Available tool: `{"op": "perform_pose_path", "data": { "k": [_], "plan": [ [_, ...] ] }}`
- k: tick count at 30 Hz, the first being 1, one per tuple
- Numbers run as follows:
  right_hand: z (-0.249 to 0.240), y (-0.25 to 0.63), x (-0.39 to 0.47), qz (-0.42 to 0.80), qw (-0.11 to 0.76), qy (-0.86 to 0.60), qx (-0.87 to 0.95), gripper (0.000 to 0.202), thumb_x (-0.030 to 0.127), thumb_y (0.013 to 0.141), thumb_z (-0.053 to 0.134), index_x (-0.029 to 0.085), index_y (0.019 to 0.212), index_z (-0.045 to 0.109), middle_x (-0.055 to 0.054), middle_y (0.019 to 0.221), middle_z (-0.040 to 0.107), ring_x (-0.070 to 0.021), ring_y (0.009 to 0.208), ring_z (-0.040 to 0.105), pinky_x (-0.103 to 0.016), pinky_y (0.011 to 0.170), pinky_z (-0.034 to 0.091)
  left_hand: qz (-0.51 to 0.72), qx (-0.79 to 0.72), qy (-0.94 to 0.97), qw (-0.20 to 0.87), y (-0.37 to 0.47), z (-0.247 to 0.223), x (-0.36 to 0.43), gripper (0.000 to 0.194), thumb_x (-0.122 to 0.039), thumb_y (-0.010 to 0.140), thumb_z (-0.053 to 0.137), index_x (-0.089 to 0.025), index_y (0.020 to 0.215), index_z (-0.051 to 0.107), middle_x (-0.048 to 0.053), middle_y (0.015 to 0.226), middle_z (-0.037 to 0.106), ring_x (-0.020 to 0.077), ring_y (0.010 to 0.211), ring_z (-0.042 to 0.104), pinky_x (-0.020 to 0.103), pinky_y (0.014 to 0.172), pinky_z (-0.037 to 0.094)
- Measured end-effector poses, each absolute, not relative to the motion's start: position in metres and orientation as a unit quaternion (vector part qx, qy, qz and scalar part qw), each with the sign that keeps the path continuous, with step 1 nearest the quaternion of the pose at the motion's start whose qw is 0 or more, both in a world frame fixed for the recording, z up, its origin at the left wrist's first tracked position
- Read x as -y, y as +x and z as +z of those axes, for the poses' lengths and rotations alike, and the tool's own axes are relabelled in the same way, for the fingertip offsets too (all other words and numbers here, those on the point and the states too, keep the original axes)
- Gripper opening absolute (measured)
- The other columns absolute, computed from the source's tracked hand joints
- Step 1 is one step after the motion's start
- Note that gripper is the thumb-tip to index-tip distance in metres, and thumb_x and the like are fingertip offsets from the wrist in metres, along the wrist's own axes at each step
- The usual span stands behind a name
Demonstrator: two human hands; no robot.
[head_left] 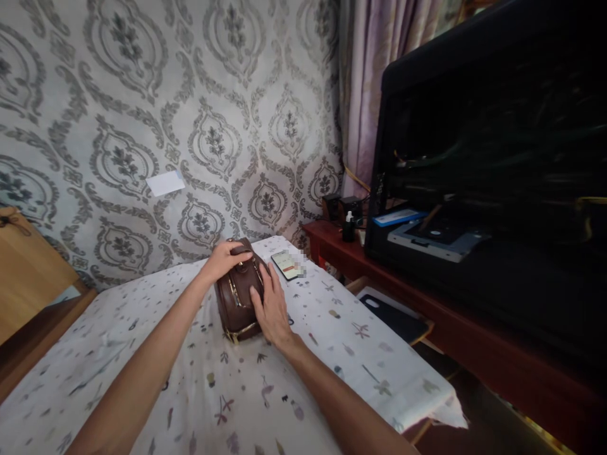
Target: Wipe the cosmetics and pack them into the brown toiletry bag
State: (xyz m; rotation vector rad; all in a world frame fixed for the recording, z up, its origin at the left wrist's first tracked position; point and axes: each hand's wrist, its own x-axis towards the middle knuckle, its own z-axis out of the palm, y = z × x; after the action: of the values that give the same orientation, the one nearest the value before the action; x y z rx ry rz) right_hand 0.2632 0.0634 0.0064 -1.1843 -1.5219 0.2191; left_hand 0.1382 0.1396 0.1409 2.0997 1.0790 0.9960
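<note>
A small brown leather handbag [239, 297] with gold zippers rests on the patterned white cloth. At its upper end, my left hand [222, 260] is closed around the bag near its handle, with the thumb across the top and the other fingers partly hidden. My right hand [274, 309] lies against the bag's right side, its fingers stretched out and the thumb apart from them. Just beyond the bag, to the right, a phone [287, 265] with a lit screen lies on the cloth, partly blurred out.
The cloth-covered surface [246, 385] meets a patterned wall. At the right, a red wooden table [341, 243] carries a large black open casing [474, 158] and a small dark bottle [348, 227]. Below it an open drawer [398, 316] sticks out. Wooden boards [33, 272] stand at the left.
</note>
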Motion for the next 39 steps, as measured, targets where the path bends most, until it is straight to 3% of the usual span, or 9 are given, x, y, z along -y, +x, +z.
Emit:
{"op": "perform_pose_path", "data": {
  "k": [4, 10, 17, 23, 39],
  "plan": [
    [0.004, 0.259, -0.062, 0.086, 0.563, -0.512, 0.643, 0.058, 0.042, 0.101, 0.034, 0.018, 0.153, 0.03, -0.016, 0.162, 0.02, -0.0294, 0.151, 0.021, -0.054, 0.118, 0.029, 0.406, -0.414, 0.774, 0.253, 0.116, 0.144, -0.15, 0.036, -0.039, 0.062, 0.076, -0.02, 0.092, 0.072, 0.004, 0.094, 0.073, 0.0215, 0.09, 0.064, 0.031, 0.083, 0.047],
    [0.0, 0.254, -0.063, 0.073, 0.559, -0.522, 0.64, 0.07, 0.049, 0.095, 0.047, 0.021, 0.155, 0.024, -0.019, 0.162, 0.016, -0.0354, 0.15, 0.02, -0.06, 0.115, 0.031, 0.426, -0.462, 0.753, 0.197, 0.085, 0.132, -0.168, 0.024, -0.039, 0.062, 0.068, -0.019, 0.074, 0.07, 0.003, 0.074, 0.071, 0.0219, 0.075, 0.062, 0.033, 0.075, 0.046],
    [-0.001, 0.258, -0.061, 0.058, 0.554, -0.502, 0.662, 0.085, 0.051, 0.088, 0.059, 0.02, 0.156, 0.019, -0.021, 0.161, 0.013, -0.0379, 0.149, 0.018, -0.06, 0.114, 0.032, 0.44, -0.503, 0.737, 0.102, 0.085, 0.121, -0.167, 0.019, -0.036, 0.072, 0.058, -0.02, 0.064, 0.065, -0.001, 0.064, 0.063, 0.0195, 0.069, 0.054, 0.03, 0.069, 0.039],
    [-0.004, 0.258, -0.063, 0.035, 0.546, -0.502, 0.67, 0.087, 0.05, 0.088, 0.059, 0.02, 0.157, 0.015, -0.021, 0.161, 0.012, -0.0375, 0.149, 0.018, -0.06, 0.113, 0.032, 0.453, -0.512, 0.727, 0.062, 0.095, 0.12, -0.165, 0.021, -0.031, 0.077, 0.051, -0.021, 0.059, 0.057, 0.0, 0.064, 0.056, 0.0201, 0.072, 0.051, 0.03, 0.07, 0.038],
    [-0.003, 0.259, -0.063, 0.026, 0.511, -0.521, 0.683, 0.087, 0.051, 0.092, 0.056, 0.019, 0.158, 0.01, -0.023, 0.16, 0.011, -0.0383, 0.15, 0.016, -0.059, 0.114, 0.032, 0.496, -0.51, 0.693, 0.114, 0.108, 0.107, -0.134, 0.027, -0.039, 0.084, 0.048, -0.02, 0.065, 0.052, -0.004, 0.058, 0.052, 0.0151, 0.059, 0.047, 0.027, 0.061, 0.035]
  ]
}}
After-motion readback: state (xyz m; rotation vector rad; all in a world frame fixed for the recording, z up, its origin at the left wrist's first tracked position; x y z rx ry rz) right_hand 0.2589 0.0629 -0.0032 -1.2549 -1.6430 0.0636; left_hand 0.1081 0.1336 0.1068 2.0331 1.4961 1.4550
